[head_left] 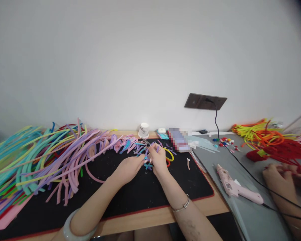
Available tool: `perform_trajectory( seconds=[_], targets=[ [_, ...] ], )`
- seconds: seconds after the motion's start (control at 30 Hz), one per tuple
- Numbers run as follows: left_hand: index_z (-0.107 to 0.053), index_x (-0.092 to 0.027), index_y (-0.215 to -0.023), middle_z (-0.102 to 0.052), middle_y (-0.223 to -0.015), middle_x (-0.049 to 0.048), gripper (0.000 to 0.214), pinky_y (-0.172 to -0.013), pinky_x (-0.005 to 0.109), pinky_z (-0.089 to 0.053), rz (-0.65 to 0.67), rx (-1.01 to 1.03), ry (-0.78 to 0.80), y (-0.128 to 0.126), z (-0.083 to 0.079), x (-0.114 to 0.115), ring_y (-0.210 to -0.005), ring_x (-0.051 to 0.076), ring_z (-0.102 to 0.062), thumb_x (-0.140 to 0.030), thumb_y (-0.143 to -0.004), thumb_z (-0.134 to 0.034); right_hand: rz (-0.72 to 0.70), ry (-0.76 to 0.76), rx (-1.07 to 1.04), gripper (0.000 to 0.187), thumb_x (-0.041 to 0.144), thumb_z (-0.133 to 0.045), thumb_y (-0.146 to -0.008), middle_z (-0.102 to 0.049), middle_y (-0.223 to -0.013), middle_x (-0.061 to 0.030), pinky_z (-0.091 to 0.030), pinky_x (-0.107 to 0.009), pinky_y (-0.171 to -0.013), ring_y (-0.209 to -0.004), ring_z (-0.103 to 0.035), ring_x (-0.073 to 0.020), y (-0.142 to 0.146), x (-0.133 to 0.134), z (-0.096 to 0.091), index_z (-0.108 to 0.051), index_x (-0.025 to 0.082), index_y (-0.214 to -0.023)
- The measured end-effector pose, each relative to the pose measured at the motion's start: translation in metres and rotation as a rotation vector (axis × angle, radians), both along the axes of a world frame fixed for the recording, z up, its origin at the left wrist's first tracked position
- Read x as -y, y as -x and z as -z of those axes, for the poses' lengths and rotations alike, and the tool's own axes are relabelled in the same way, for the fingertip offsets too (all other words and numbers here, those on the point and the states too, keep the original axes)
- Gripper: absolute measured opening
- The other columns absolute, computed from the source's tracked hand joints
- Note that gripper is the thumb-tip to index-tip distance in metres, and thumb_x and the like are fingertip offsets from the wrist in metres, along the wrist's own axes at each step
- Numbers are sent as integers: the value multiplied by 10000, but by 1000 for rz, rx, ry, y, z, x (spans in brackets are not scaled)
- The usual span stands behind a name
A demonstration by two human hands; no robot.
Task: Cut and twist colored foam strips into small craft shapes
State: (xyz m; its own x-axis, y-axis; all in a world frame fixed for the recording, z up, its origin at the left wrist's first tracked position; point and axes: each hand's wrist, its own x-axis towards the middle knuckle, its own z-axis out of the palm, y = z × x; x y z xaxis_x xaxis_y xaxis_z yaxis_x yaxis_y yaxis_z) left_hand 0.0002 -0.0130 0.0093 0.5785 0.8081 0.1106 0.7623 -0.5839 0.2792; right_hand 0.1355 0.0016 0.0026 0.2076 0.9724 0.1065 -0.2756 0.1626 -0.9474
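Over the black mat (130, 197), my left hand (133, 168) is closed, fingertips pinching a blue pipe cleaner (145, 158). Right beside it, my right hand (157, 159) is closed around a thin grey metal tool (146, 142); its tip points up and left, and the fingers hide most of it, so its kind is unclear. The fingertips of both hands nearly meet. Short blue and purple pipe cleaner pieces (147, 166) lie under and around them. A yellow pipe cleaner loop (170, 154) lies just right of my right hand.
Many pastel pipe cleaners (57, 160) are heaped at left. A paper cup (143, 130), a white case (162, 131) and a blurred-out phone-like object (179, 140) stand along the wall. At right are a pink glue gun (237, 189), its cord, red pipe cleaners (286, 150) and another person's hands (281, 180).
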Motion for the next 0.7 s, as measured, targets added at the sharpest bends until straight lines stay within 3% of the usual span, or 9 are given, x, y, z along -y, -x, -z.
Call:
perform_trajectory(
  seconds=[0.23, 0.37, 0.57, 0.7],
  targets=[
    [-470, -216, -835, -595, -675, 19, 246, -533, 259, -285, 4, 46, -7, 1, -1, 1, -620, 193, -577, -264, -952, -259, 26, -31, -20, 294, 332, -620, -742, -377, -315, 102, -228, -191, -350, -272, -316, -62, -4, -1, -2, -412, 201, -581],
    [-468, -212, -818, -574, -675, 19, 270, -561, 265, -316, 13, 92, 6, 4, 1, 0, -621, 187, -552, -276, -956, -245, -76, -53, -17, 284, 359, -602, -775, -369, -326, 109, -222, -190, -367, -283, -292, -56, -8, -2, -3, -426, 199, -619],
    [-480, -191, -768, -551, -892, 64, 271, -770, 300, -400, 112, 198, -73, 6, 1, -3, -843, 194, -518, -218, -938, -270, -193, -85, 73, 294, 408, -575, -816, -380, -338, 113, -214, -184, -397, -309, -267, -51, -8, -1, -6, -428, 198, -673],
    [-471, -185, -805, -493, -1048, 78, 265, -816, 288, -414, 149, 304, 16, 5, 5, -3, -849, 159, -510, -170, -930, -238, -213, -76, 126, 297, 420, -563, -821, -385, -333, 109, -233, -186, -394, -307, -283, -61, -7, 2, -9, -425, 203, -672]
  ],
)
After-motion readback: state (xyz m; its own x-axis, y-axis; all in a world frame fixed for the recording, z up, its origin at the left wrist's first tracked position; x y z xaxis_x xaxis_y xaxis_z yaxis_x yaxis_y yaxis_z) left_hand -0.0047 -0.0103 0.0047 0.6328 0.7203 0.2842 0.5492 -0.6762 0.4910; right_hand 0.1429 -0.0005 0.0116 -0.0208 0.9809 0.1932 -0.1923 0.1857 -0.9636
